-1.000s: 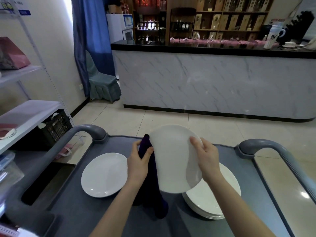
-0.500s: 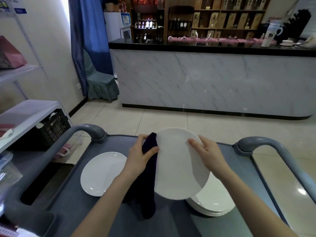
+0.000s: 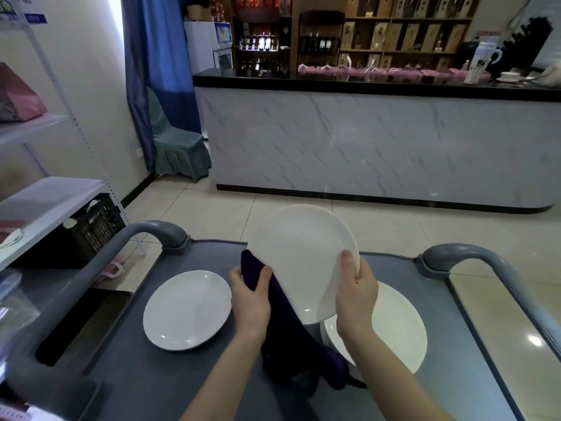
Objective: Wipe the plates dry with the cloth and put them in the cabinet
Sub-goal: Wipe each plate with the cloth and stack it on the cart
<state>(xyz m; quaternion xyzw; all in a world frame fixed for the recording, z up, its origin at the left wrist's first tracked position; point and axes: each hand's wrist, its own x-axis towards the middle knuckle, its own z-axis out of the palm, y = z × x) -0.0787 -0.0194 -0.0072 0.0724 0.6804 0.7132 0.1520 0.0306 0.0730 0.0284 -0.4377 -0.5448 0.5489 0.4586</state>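
Head view, checked against the frame half a second back.

Landmark: grey cart (image 3: 170, 375), unmoved, used for all positions below.

Item 1, held plate (image 3: 300, 256): white, now higher above the cart top and closer to the cart's far edge than before. Tipped up on edge, face toward the camera, clear of the cart surface.

Item 2, stack of plates (image 3: 397, 323): on the right half of the cart top, same place as before, more of it uncovered since the lift.

Item 3, single plate (image 3: 186, 309): flat on the left half of the cart top, unchanged.

Item 4, cloth (image 3: 285, 314): dark purple, upper end against the lower left rim of the held plate. Hangs from there down to mid-cart, between the single plate and the stack. Lower end bunched on the cart surface, lapping over the stack's near-left edge.

Item 5, left hand (image 3: 250, 299): above mid-cart, much where it was. Fingers curled round the upper end of the cloth, thumb on top, pinching it beside the plate rim.

Item 6, right hand (image 3: 355, 294): above the stack, shifted from the upper right rim down to the lower right rim. Thumb laid on the plate's face, fingers wrapped behind the rim and mostly hidden there.
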